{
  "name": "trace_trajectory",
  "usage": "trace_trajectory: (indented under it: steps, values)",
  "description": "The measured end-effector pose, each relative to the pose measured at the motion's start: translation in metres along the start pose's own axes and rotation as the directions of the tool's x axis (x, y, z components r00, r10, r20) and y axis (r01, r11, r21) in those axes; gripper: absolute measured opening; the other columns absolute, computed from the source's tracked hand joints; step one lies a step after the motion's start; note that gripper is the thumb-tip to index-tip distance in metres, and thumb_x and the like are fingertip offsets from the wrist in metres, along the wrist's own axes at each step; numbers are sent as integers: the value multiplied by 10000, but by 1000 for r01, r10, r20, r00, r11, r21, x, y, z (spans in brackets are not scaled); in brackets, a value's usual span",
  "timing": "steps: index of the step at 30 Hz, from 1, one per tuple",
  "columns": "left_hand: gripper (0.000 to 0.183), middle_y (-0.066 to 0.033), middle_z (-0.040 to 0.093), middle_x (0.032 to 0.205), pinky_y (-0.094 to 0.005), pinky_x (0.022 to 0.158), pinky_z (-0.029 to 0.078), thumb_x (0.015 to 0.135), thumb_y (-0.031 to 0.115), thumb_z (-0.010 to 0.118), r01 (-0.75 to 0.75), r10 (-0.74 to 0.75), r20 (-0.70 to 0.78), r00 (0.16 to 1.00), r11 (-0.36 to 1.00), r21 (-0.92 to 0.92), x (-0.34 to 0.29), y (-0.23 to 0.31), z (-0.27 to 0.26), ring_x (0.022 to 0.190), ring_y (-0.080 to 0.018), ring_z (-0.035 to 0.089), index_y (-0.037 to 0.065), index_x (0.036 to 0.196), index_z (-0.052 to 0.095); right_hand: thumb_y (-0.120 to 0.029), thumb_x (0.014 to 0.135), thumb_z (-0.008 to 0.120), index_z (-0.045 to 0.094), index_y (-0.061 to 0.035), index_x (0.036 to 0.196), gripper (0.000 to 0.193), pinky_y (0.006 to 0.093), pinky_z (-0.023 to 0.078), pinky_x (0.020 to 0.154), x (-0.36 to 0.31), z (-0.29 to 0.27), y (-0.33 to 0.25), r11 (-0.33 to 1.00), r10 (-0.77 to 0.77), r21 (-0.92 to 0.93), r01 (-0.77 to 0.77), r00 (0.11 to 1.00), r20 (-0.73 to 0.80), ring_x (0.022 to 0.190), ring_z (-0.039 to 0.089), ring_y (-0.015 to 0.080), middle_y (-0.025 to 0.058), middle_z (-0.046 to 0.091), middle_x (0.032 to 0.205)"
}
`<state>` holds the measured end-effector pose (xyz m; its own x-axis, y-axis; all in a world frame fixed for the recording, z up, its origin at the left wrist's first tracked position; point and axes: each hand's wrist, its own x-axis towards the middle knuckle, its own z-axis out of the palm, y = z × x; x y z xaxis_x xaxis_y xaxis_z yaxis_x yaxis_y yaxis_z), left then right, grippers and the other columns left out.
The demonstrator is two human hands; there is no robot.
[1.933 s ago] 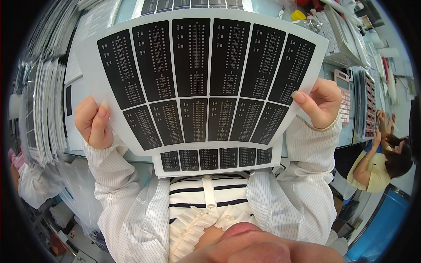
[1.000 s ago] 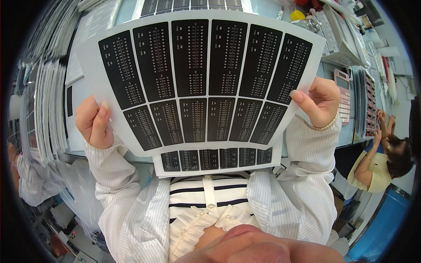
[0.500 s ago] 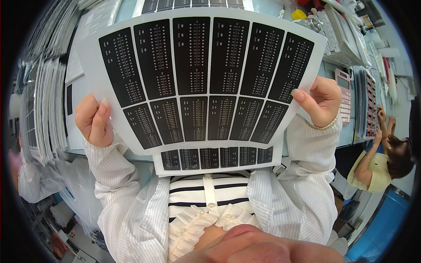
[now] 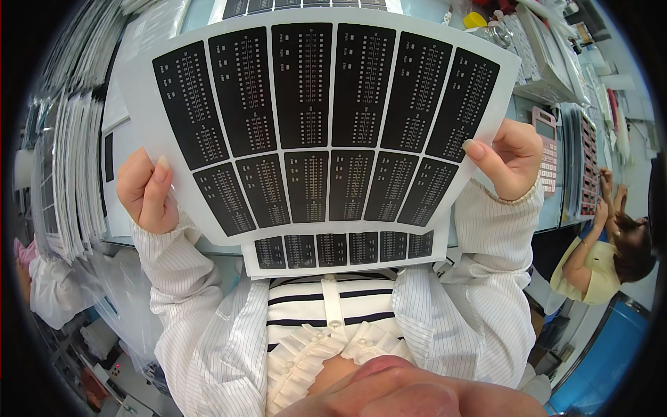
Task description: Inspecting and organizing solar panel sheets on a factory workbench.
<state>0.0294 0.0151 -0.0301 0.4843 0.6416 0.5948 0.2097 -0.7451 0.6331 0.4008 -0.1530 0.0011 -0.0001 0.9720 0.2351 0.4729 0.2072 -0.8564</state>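
A white sheet (image 4: pixel 330 132), printed with twelve black panels, is held spread by its left and right edges above the table (image 4: pixel 549 215). The panels are arranged in two rows of six, separated by narrow white strips and marked with small pale squares. The printed face is turned upward.

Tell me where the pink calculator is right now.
In the head view, the pink calculator lies on the table at the right, appearing between the right hand and a stack of sheets.
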Motion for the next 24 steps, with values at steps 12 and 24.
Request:
trace_trajectory:
  steps: [12, 24]
  values:
    - [264, -36, 346, 513, -275, 454, 184, 770, 97, 475, 61, -60, 10, 998, 998, -34, 3, 4, 1, 475, -116, 274, -34, 570, 362, -48, 758, 585, 592, 58, 755, 106, 210, 427, 579, 1, 2, 0, 1000, 8, -3, -8, 1000, -9, 618, 566, 104, 97, 634, 736]
    - [250, -36, 333, 515, -279, 453, 174, 760, 97, 475, 37, -37, -30, 999, 999, -22, 0, 0, 2, 476, -121, 261, -38, 583, 362, -39, 748, 586, 591, 54, 749, 93, 208, 418, 579, 1, 3, -2, 1000, 14, 21, -14, 1000, -17, 616, 556, 97, 86, 632, 731]
